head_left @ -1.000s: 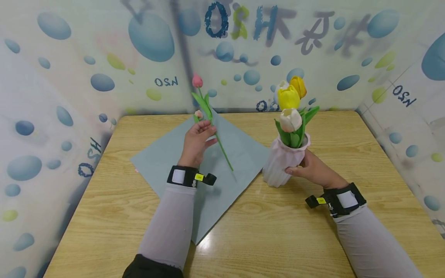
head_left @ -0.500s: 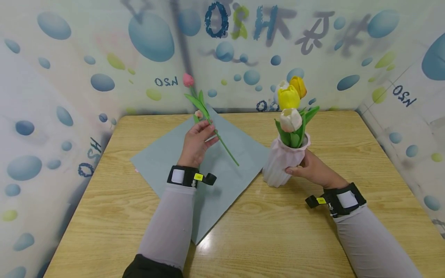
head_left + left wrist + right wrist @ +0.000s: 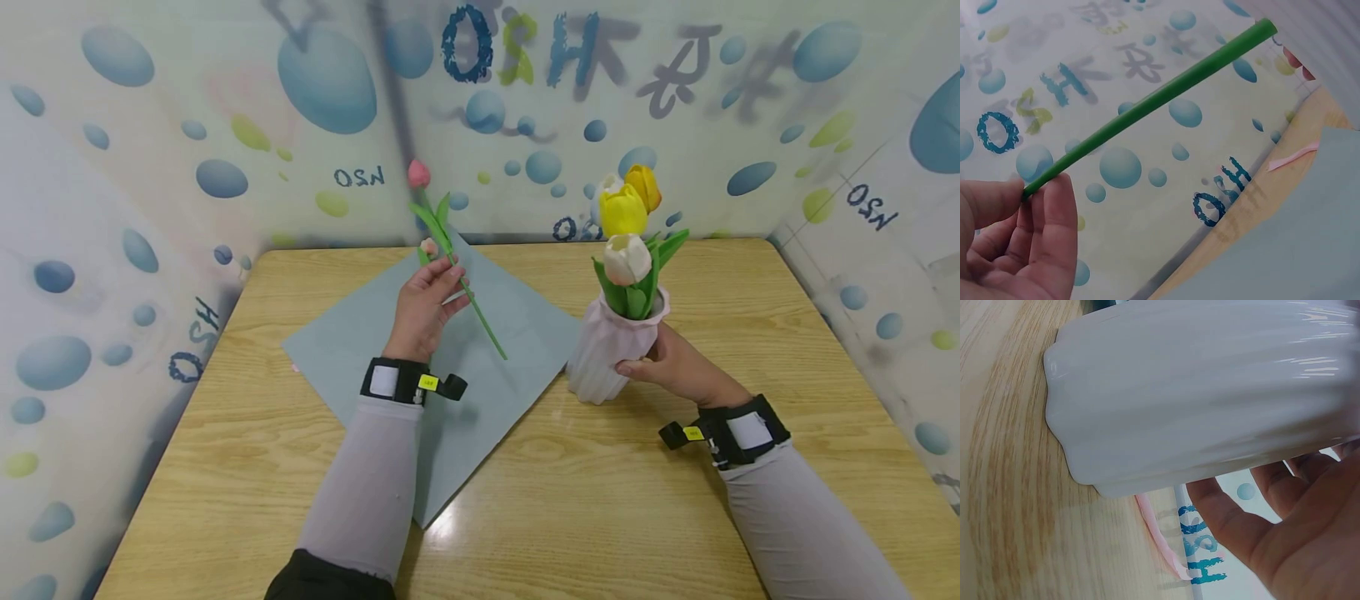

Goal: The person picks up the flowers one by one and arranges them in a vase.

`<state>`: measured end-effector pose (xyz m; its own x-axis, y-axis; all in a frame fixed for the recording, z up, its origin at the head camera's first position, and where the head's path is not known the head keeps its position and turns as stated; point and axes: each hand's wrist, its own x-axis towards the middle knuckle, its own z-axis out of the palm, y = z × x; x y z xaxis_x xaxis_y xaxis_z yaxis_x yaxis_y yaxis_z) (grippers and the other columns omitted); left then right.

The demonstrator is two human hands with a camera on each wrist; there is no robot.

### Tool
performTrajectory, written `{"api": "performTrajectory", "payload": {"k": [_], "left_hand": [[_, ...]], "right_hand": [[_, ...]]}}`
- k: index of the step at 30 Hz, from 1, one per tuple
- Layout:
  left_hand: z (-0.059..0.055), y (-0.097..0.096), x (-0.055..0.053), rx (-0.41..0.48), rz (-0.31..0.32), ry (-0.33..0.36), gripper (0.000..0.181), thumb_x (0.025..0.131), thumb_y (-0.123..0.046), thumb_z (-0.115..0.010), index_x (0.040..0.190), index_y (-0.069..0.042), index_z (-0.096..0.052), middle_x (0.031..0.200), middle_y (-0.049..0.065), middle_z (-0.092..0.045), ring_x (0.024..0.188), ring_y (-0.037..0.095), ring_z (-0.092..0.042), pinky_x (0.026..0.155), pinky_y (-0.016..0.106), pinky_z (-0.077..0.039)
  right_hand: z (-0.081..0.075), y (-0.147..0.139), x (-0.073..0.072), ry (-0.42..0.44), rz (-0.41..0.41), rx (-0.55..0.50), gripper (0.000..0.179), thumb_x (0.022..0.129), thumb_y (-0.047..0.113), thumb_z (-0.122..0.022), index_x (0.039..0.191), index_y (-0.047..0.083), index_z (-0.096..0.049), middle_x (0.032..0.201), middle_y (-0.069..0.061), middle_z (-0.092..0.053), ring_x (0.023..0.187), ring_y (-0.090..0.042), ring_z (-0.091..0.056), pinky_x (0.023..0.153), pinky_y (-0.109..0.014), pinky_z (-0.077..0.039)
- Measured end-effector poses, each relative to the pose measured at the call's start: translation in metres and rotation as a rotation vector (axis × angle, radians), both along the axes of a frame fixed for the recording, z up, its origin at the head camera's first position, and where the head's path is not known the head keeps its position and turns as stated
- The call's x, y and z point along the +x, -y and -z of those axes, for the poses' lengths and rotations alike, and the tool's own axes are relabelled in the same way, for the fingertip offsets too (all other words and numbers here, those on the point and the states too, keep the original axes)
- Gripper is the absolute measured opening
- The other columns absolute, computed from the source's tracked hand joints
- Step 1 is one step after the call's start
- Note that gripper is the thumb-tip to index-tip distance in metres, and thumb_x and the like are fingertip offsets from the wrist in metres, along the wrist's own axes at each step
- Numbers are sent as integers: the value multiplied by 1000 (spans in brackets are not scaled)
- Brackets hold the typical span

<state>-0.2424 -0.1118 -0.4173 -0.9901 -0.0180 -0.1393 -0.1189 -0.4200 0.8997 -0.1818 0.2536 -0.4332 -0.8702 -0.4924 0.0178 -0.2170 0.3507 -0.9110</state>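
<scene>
Pinched by its green stem (image 3: 1154,103), a pink tulip (image 3: 418,173) hangs over the blue-grey paper, held by my left hand (image 3: 423,312). Its bloom points toward the wall and the bare stem end comes down to the right. Thumb and fingertips meet on the stem in the left wrist view. My right hand (image 3: 678,362) grips the side of a white-pink ribbed vase (image 3: 603,354) on the table. Yellow tulips (image 3: 622,210) and white tulips (image 3: 627,260) with green leaves stand in the vase. Its base is close against the wood in the right wrist view.
A sheet of blue-grey paper (image 3: 517,300) lies cornerwise on the wooden table (image 3: 637,508). Just beyond my left fingers is a pale pink tulip bud (image 3: 428,247). A pink ribbon (image 3: 1161,537) lies behind the vase. A printed wall (image 3: 480,150) borders the table's back.
The pink tulip's bloom has swung left, then partly back right, turning in my left fingers. My right hand and the vase have stayed in place.
</scene>
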Motion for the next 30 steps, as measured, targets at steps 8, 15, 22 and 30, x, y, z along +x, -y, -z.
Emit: {"api": "performTrajectory", "payload": {"k": [8, 15, 22, 30], "left_hand": [[0, 0, 0, 7, 3, -10, 18, 102, -9, -66, 120, -10, -69, 107, 2, -70, 97, 13, -69, 83, 28, -63], [-1, -1, 1, 30, -10, -22, 14, 101, -9, -67, 113, -15, -69, 105, 0, -67, 95, 13, -68, 83, 29, -63], [-7, -5, 5, 46, -26, -29, 16, 102, -9, -67, 117, -16, -68, 104, -1, -66, 95, 14, -68, 86, 29, -62], [-21, -15, 14, 42, -51, -52, 20, 103, -14, -66, 122, -15, -66, 104, -1, -65, 99, 14, -68, 89, 29, -61]], "right_hand": [[2, -2, -2, -4, -7, 1, 72, 94, 5, -70, 154, 8, -30, 145, -4, -47, 126, -3, -51, 102, -13, -43], [3, -2, -2, -5, -10, 1, 71, 95, 6, -69, 154, 9, -30, 145, -6, -48, 126, -4, -52, 102, -13, -43], [2, -1, -1, -3, 0, 14, 72, 95, 8, -70, 154, 10, -30, 147, -9, -47, 127, -5, -51, 102, -13, -42], [2, -2, -1, 3, -4, 1, 71, 95, 7, -70, 153, 10, -30, 147, -10, -47, 126, -5, -52, 102, -13, -43]]}}
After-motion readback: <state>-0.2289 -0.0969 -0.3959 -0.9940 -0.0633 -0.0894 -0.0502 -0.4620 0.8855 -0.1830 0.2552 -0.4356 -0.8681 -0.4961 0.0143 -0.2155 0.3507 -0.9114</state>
